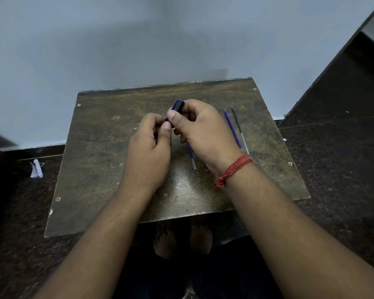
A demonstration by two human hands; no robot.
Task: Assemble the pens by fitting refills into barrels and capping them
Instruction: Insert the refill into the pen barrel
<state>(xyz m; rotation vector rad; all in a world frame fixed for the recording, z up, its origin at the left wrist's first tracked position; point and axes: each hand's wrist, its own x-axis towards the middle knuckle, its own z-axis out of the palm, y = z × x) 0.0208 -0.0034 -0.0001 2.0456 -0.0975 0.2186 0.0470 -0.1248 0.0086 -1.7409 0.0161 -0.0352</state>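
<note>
Both hands meet over the middle of the worn brown table point(99, 169). My right hand point(201, 134) pinches a dark blue pen cap point(178, 106) between thumb and fingers. My left hand point(151, 147) is closed around the pen barrel, of which only a short blue bit point(166, 119) shows beside the cap; the rest is hidden in the fist. A blue refill point(232, 129) and a black refill point(240, 130) lie side by side on the table to the right. Another blue refill point(191, 157) lies partly hidden under my right hand.
The small table stands against a pale wall on a dark speckled floor point(333, 169). A crumpled white scrap point(36, 168) lies on the floor at the left. My bare feet point(181, 238) show under the table's near edge. A red thread point(233, 169) wraps my right wrist.
</note>
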